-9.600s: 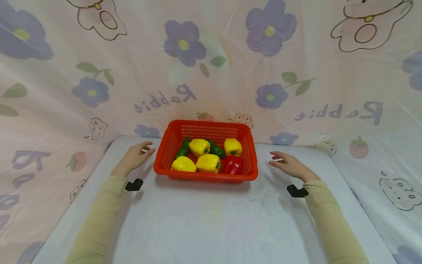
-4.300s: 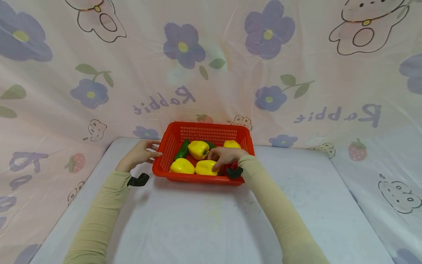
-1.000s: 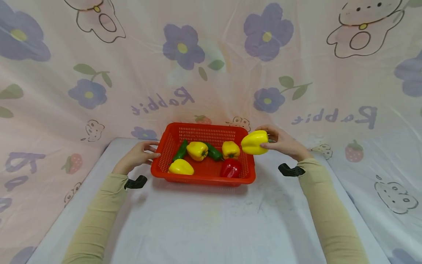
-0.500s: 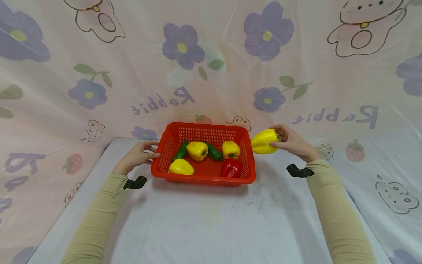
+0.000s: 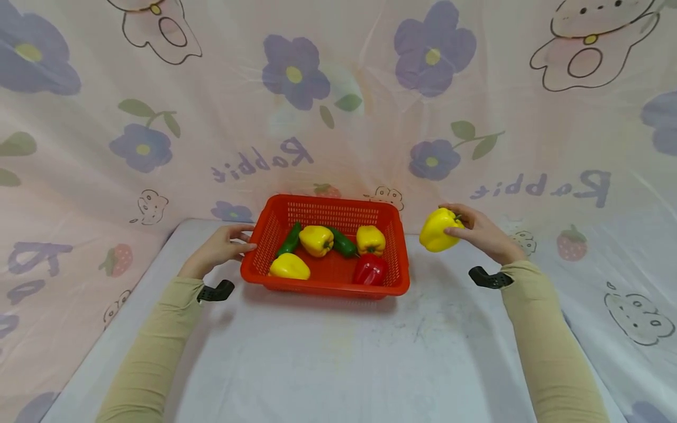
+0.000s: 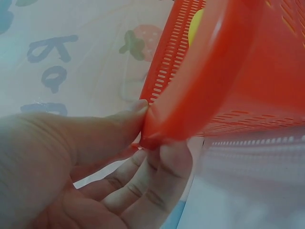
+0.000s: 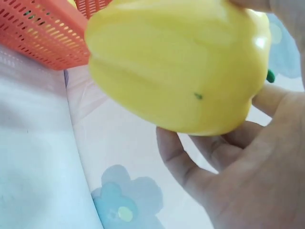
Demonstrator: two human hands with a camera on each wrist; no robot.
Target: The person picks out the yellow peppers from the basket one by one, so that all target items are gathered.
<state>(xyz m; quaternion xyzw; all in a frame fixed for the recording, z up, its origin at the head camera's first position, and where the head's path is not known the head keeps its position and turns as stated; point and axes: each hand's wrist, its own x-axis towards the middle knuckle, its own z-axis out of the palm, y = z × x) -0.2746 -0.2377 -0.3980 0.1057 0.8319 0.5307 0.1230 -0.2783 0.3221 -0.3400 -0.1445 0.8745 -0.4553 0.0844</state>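
My right hand (image 5: 478, 232) holds a yellow bell pepper (image 5: 438, 230) by its stem end, in the air to the right of the basket. The right wrist view shows thumb and fingers (image 7: 171, 148) around the pepper, with a bit of green stem behind it. My left hand (image 5: 219, 251) pinches the left rim of the red plastic basket (image 6: 205, 81) between thumb and fingers. Inside the basket lie a red bell pepper (image 5: 370, 269), several yellow bell peppers (image 5: 290, 267) and two long green peppers (image 5: 289, 239).
The basket stands near the back of a white table (image 5: 328, 358). Behind and beside the table hangs a pale curtain (image 5: 359, 129) printed with flowers and rabbits. A small black wrist mount (image 5: 215, 291) sits under each wrist.
My right hand has reached into the basket, lifted out a front yellow bell pepper and carried it right, past the rim. My left hand has moved onto the basket's left rim.
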